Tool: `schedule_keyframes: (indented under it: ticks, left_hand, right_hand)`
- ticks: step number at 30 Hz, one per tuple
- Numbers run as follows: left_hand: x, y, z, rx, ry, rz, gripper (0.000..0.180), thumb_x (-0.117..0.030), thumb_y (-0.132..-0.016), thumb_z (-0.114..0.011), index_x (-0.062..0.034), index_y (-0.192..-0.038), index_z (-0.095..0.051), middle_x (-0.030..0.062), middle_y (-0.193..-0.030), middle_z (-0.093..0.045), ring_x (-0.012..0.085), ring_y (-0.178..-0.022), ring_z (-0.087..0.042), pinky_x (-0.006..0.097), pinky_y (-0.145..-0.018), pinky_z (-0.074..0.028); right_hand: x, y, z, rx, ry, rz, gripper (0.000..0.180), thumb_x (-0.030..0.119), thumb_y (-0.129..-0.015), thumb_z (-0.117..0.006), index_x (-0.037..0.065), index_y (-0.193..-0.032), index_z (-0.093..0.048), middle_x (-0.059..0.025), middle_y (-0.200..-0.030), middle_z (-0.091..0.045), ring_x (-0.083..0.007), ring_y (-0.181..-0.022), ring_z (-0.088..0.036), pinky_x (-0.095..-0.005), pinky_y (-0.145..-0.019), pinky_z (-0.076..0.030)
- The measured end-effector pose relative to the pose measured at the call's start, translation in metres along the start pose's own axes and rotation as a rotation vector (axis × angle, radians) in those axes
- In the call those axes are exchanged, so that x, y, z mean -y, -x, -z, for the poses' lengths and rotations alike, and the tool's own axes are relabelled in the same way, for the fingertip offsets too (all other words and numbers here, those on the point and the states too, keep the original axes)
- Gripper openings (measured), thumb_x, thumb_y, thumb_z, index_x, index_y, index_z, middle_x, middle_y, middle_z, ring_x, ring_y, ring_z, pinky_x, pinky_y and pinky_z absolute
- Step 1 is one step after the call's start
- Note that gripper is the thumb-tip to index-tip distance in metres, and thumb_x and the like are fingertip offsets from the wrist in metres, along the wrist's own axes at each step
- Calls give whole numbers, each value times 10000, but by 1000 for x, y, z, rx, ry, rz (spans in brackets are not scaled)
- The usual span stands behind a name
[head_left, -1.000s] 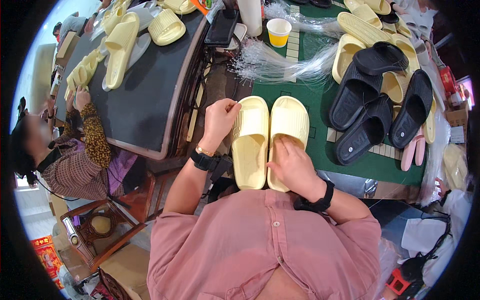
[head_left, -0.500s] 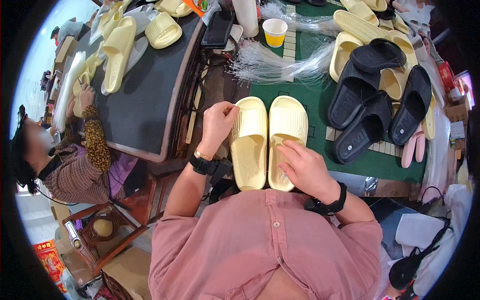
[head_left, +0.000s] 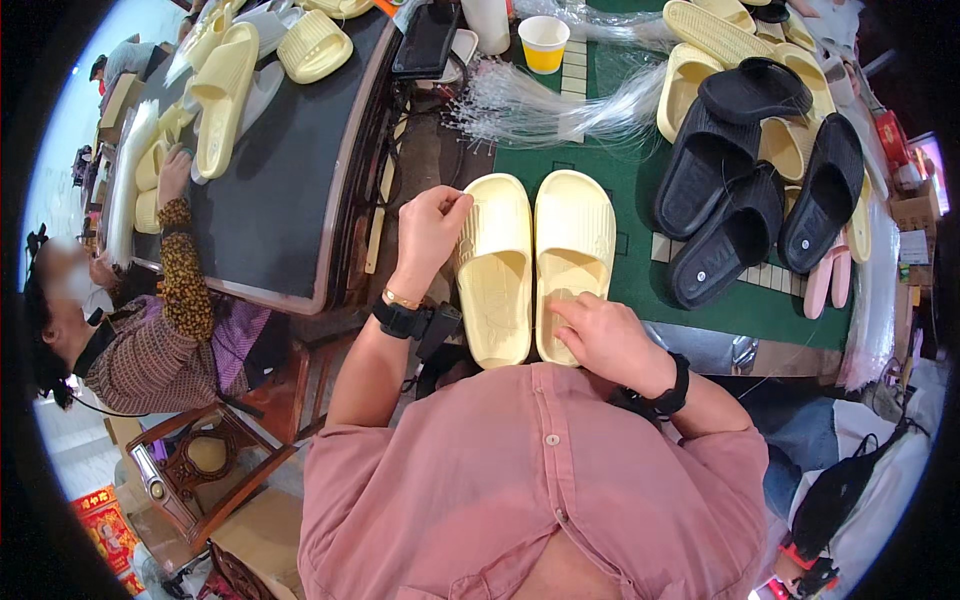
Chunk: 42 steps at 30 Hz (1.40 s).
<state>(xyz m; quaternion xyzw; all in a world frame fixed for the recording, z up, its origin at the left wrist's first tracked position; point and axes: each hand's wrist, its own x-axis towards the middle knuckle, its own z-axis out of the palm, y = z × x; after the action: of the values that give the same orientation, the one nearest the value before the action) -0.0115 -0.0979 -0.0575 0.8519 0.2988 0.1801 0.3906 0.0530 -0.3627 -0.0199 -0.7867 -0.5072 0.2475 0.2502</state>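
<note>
A pair of pale yellow slide slippers stands side by side in front of me, toes pointing away: the left slipper and the right slipper. My left hand is at the outer side of the left slipper's strap, thumb and fingers pinched together. Whatever is in that pinch is too small to make out. Over the open heel part of the right slipper is my right hand, its fingers curled and drawn together. I cannot see what, if anything, they hold.
Black slippers and more yellow ones pile up on the right of the green mat. Clear plastic strands and a yellow-white paper cup lie beyond. A co-worker sits left at a dark table.
My right hand has drawn back toward the heel of the right slipper, its fingers more curled. My left hand keeps its pinch by the strap. The co-worker's hands have moved apart.
</note>
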Motion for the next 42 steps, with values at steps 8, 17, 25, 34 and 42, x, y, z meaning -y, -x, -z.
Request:
schedule_keyframes:
  ticks: [8,17,25,34,42]
  left_hand:
    - [-4,1,1,8,14,-30,217,-183,-854,-687,27,-906,-702,131,-714,-673,195,-631,-646,308,-595,-491]
    - [-26,-25,-3,108,-78,-206,170,-173,-825,-684,-12,-874,-709,157,-796,-645,314,-747,-645,387,-677,-513]
    - [-36,-49,-33,395,-189,-678,162,-111,-854,-617,-15,-965,-685,146,-974,-680,347,-965,-616,426,-850,-488]
    - [-51,-52,-50,608,-287,-772,136,-107,-804,-577,23,-839,-599,208,-776,-656,392,-790,-651,472,-706,-520]
    - [-52,-42,-48,489,-402,-747,116,-73,-782,-584,8,-865,-576,161,-883,-611,333,-891,-616,414,-787,-505]
  right_hand:
    - [-3,-11,-16,-139,82,53,312,129,-845,-643,-53,-1087,-566,-194,-941,-564,-348,-856,-604,-431,-747,-520]
    - [-13,-40,-36,-416,242,107,411,27,-786,-575,-94,-1176,-529,-241,-1089,-546,-409,-1033,-527,-464,-901,-444]
    - [-7,-48,-35,-317,203,36,266,8,-757,-525,-55,-1015,-546,-236,-1038,-551,-414,-971,-553,-483,-844,-446]
    - [-7,-43,-27,-276,137,-2,188,0,-746,-531,-50,-927,-546,-267,-924,-570,-457,-902,-546,-538,-801,-444]
    - [-17,-41,-29,-254,118,-2,297,3,-763,-557,-75,-1050,-542,-280,-1004,-570,-464,-962,-543,-530,-849,-447]
